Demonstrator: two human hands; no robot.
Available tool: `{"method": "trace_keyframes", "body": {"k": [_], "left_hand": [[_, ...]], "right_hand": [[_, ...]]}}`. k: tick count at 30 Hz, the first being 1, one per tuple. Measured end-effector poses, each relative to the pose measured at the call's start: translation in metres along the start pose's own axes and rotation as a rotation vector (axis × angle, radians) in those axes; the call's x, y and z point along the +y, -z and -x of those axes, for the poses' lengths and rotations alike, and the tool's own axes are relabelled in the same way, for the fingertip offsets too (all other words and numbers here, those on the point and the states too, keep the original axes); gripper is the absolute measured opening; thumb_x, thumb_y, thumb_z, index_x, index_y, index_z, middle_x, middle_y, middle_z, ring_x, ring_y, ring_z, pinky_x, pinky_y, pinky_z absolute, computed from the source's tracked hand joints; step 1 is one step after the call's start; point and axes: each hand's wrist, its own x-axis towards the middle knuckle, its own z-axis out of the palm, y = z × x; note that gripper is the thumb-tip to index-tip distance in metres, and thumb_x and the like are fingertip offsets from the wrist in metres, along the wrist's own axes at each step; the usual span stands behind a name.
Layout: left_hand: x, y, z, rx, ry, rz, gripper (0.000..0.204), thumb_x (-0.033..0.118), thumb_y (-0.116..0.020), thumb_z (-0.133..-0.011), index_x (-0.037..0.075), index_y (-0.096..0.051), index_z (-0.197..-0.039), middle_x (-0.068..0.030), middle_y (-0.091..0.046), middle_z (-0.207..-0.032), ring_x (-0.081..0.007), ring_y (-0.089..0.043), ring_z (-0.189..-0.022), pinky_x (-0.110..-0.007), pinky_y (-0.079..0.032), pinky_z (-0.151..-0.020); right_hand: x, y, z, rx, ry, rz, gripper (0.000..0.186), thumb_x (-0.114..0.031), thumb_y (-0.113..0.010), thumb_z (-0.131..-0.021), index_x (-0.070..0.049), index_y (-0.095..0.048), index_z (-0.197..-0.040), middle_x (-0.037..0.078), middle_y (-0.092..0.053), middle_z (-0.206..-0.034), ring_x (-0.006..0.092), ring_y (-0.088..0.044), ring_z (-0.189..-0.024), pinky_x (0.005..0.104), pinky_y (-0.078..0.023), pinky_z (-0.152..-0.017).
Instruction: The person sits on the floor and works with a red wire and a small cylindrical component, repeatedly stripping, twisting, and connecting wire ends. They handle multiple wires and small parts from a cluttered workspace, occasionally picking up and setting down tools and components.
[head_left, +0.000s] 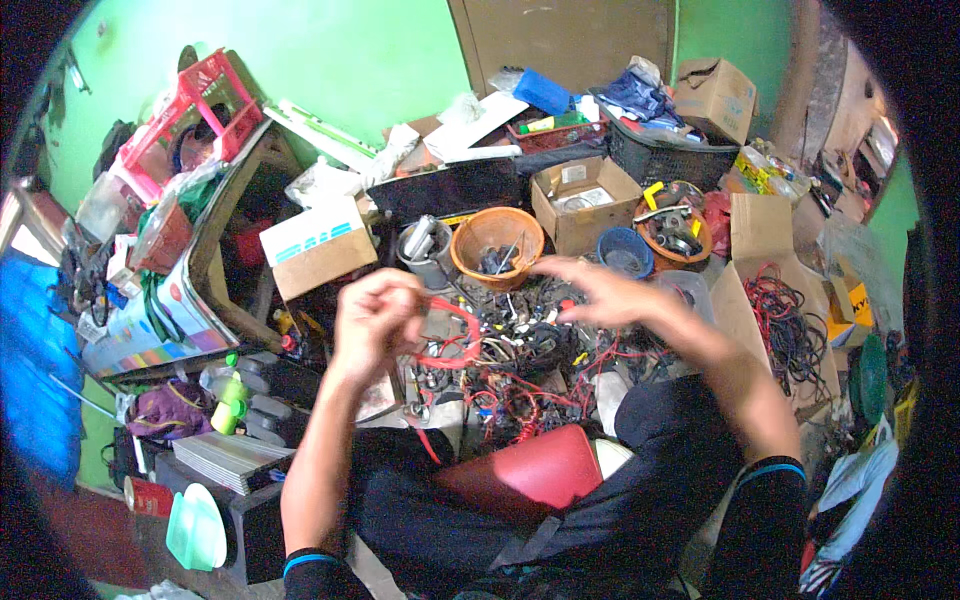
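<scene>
My left hand (376,318) is raised over the pile, its fingers closed on a looped red wire (465,350). The loop hangs out to the right of the fingers, over the tangle below. Farther right, my right hand (598,292) is held up with its fingers spread and nothing visible in them. Under both hands lies a heap of mixed wires and small parts (530,350), mostly black, with red and white bits. A coil of copper-red wire (522,408) rests nearer to me. In my lap lies a red flat-topped object (530,470).
Behind the heap stand an orange basket (497,225), a grey bucket (425,270), a blue basin (625,240) and an open cardboard box (560,225). A carton (745,260) at right holds tangled cables (785,330). At left sits a cluttered cabinet (160,320).
</scene>
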Motion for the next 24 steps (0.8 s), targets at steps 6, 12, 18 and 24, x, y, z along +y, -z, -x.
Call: {"method": "trace_keyframes", "body": {"k": [6,12,18,24], "left_hand": [[-0.009,-0.014,-0.010,-0.090,-0.032,0.188,0.020,0.022,-0.056,-0.090,0.003,-0.058,-0.088,-0.0001,-0.046,-0.052,-0.0051,-0.032,-0.038,-0.021,-0.020,-0.035],[-0.014,0.027,-0.008,0.177,-0.024,0.205,0.022,0.027,-0.053,-0.092,0.006,-0.057,-0.089,-0.0005,-0.047,-0.051,-0.0034,-0.025,-0.036,-0.020,-0.018,-0.033],[-0.008,0.042,-0.004,0.279,0.024,0.214,0.022,0.027,-0.052,-0.092,0.006,-0.057,-0.088,0.0009,-0.045,-0.051,-0.0035,-0.027,-0.036,-0.020,-0.018,-0.034],[-0.005,0.020,-0.003,0.226,0.045,0.219,0.022,0.028,-0.053,-0.092,0.007,-0.058,-0.089,0.0012,-0.044,-0.052,-0.0033,-0.029,-0.037,-0.020,-0.018,-0.034]], "right_hand": [[-0.098,-0.040,-0.052,-0.517,0.095,-0.687,0.019,-0.016,-0.047,-0.092,-0.005,-0.061,-0.100,0.005,-0.061,-0.084,0.0109,-0.055,-0.078,0.0300,-0.046,-0.070],[-0.050,0.003,-0.029,-0.386,-0.323,-0.924,0.026,-0.029,-0.048,-0.094,-0.007,-0.062,-0.089,-0.007,-0.044,-0.062,0.0032,-0.038,-0.053,0.0190,-0.032,-0.046],[-0.006,0.037,0.015,0.081,-0.396,-0.502,0.017,-0.020,-0.066,-0.083,-0.003,-0.068,-0.083,0.000,-0.062,-0.070,0.0051,-0.054,-0.065,0.0227,-0.043,-0.058],[-0.035,0.016,0.000,0.100,-0.298,-0.369,0.048,-0.022,-0.074,-0.074,-0.005,-0.056,-0.116,0.007,-0.062,-0.102,0.0133,-0.058,-0.092,0.0270,-0.050,-0.075]]}}
